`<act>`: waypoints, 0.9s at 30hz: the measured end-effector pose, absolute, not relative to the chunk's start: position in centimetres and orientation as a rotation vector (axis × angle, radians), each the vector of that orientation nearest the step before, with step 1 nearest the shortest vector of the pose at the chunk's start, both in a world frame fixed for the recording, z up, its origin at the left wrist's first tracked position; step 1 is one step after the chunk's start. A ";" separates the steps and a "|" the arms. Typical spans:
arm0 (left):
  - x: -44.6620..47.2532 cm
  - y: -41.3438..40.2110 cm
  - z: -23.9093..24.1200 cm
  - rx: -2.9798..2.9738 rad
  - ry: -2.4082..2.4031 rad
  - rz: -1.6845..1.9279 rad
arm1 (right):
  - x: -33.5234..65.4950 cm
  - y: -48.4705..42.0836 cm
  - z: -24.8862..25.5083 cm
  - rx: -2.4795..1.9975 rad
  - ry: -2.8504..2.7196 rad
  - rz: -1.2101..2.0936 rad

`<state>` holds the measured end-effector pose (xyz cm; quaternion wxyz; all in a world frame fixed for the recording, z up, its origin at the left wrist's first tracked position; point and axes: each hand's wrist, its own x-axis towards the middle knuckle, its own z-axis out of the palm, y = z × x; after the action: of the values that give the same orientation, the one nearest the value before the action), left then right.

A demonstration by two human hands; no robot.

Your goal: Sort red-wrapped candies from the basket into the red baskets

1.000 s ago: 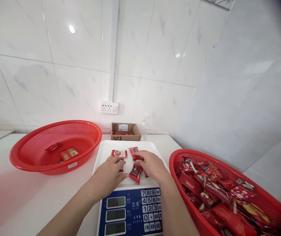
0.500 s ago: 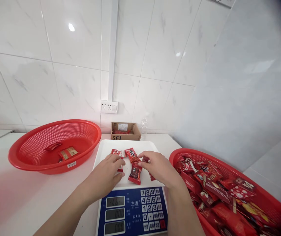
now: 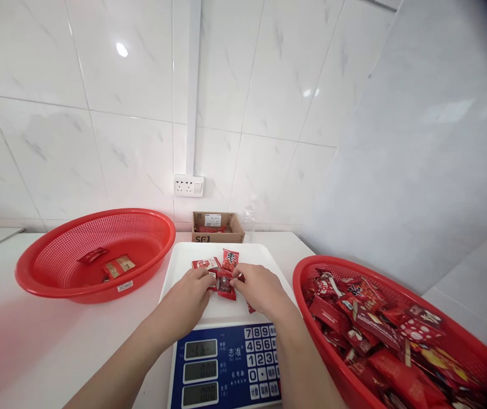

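Note:
Several small snack packets lie bunched on the white pan (image 3: 269, 257) of a digital scale. My left hand (image 3: 187, 304) is closed at the left side of the bunch, its fingertips on a small red packet (image 3: 212, 280) mostly hidden by them. My right hand (image 3: 262, 288) pinches the right edge of a dark red packet (image 3: 226, 286). Behind the hands lie a red packet with a large black character (image 3: 230, 259) and a red-and-white packet (image 3: 205, 263). Another red packet (image 3: 250, 308) shows partly under my right hand.
The scale's blue keypad panel (image 3: 234, 392) faces me. At the right stands a red basket (image 3: 307, 272) full of packets. A red basket (image 3: 34, 278) at the left holds a few packets. Behind the scale are a cardboard box (image 3: 218, 238), a clear bottle (image 3: 249, 218) and a wall socket (image 3: 189, 186).
My hands have come closer together. The dark red packet has moved left and away from me, against the others. The packet with the black character has shifted and turned more upright.

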<state>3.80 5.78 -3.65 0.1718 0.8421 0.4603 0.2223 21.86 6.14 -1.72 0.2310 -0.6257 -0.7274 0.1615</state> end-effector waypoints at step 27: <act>3.4 0.9 0.5 1.718 0.670 0.780 | 20.3 0.1 2.2 -0.949 -1.652 0.812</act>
<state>3.37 0.94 0.50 0.5394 0.7226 0.2816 0.3281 20.30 0.07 2.23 0.5100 -0.3941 -0.6862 0.3373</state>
